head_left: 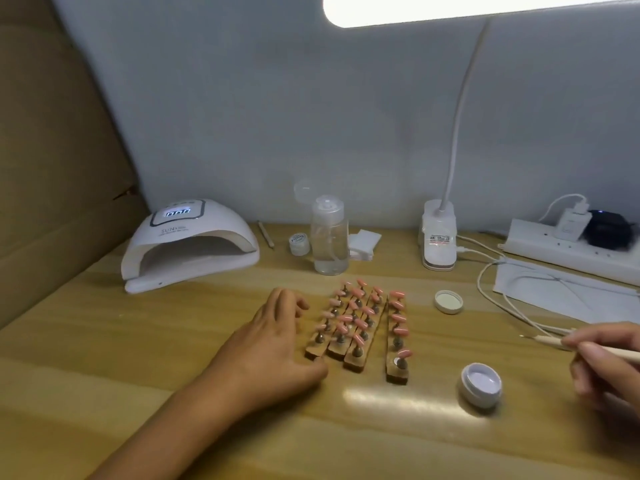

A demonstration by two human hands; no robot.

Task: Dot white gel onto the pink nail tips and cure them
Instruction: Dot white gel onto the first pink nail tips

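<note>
Surface [156, 341]: pale wood-grain, backed by a grey wall.

1. Pink nail tips [398, 318]: mounted on small metal pegs along four wooden strips [397, 375] at the centre of the surface. Three strips lie side by side; the fourth lies just to their right, slightly apart.
2. Left hand [273, 341]: rests on the surface just left of the strips, fingers loosely bent and holding nothing. The thumb tip is by the near end of the leftmost strip (contact cannot be confirmed).
3. Right hand [606, 362]: at the right edge, fingers pinching a thin pale dotting stick [543, 341], whose tip points left, above the surface.
4. Jar of white gel [481, 384]: uncapped, standing near the front, right of the strips. Its lid [449, 301] lies inside-up farther back.
5. Curing lamp [188, 242]: white dome at back left, display lit, opening toward the viewer.
6. Clear bottle [329, 237]: flip cap up, back centre, with a small capped pot [299, 244] to its left and white pads [363, 242] to its right.
7. Clip-on desk lamp [439, 237] and power strip [568, 251]: back right.
</note>
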